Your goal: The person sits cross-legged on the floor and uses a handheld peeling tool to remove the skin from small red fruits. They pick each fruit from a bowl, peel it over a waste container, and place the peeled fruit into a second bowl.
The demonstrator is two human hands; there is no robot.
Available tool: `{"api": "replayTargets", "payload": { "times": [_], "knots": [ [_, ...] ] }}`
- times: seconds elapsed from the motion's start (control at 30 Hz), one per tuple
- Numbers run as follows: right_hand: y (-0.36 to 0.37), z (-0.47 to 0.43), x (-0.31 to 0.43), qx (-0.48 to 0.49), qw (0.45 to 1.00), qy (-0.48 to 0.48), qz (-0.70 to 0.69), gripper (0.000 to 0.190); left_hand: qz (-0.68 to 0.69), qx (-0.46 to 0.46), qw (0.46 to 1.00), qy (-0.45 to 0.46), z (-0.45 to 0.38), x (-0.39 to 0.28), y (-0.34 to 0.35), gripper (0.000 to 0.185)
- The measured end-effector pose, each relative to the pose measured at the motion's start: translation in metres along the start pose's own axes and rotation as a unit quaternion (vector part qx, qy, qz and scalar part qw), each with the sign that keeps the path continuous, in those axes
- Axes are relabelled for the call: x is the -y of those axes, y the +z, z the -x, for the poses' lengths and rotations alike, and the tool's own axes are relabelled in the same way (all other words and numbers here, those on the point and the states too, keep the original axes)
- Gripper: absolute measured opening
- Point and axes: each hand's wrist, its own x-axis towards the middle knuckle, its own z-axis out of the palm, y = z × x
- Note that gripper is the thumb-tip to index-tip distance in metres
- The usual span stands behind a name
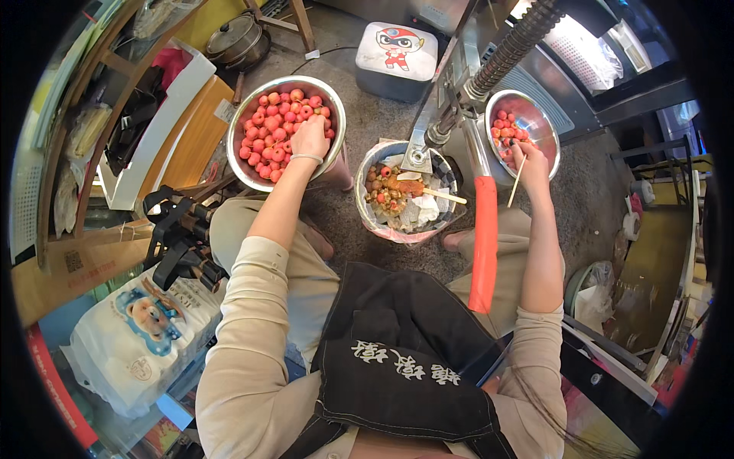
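Observation:
My left hand (311,140) reaches into a steel bowl (235,150) heaped with red hawthorn fruits (268,123). Its fingertips are down among the fruits, so I cannot tell whether they grip one. At the right, my right hand (533,163) pinches a thin wooden stick (517,182) over the rim of a second steel bowl (549,129). Fewer red fruits (504,127) lie in that bowl. Between the bowls, a metal lever press (446,123) with a coil spring and a red-sleeved handle (485,246) stands over a lined waste bin (367,215).
Cores, fruit scraps and crumpled tissue (427,209) fill the bin, with a flat wooden stick (444,195) on top. Beyond it is a dark box stool (395,60) with a cartoon lid. A lidded pot (235,37) stands at far left; packaged tissue (146,335) lies nearer.

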Motion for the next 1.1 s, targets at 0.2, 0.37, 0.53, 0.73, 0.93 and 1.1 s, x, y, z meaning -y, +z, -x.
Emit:
{"api": "replayTargets", "payload": {
  "times": [0.2, 0.37, 0.53, 0.73, 0.93, 1.1],
  "knots": [
    [0.003, 0.016, 0.015, 0.013, 1.000, -0.013, -0.024, 0.026, 0.143, -0.110, 0.984, -0.010, -0.002, 0.004, -0.004, 0.033],
    [0.004, 0.022, 0.017, 0.010, 0.998, -0.027, -0.057, 0.026, 0.270, -0.180, 0.941, 0.102, 0.001, -0.028, -0.038, 0.029],
    [0.006, 0.029, 0.036, 0.042, 0.996, -0.022, -0.079, 0.024, 0.620, -0.011, 0.783, 0.041, 0.011, -0.058, -0.039, 0.032],
    [0.010, 0.043, 0.041, 0.035, 0.995, -0.040, -0.088, 0.023, 0.771, 0.156, 0.615, -0.054, 0.018, -0.086, -0.033, 0.034],
    [0.010, 0.048, 0.045, 0.037, 0.995, -0.037, -0.081, 0.023, 0.848, 0.242, 0.462, -0.092, 0.016, -0.091, -0.014, 0.038],
    [0.011, 0.048, 0.045, 0.046, 0.993, -0.039, -0.098, 0.026, 0.855, 0.253, 0.434, -0.125, 0.015, -0.094, -0.012, 0.036]
  ]
}}
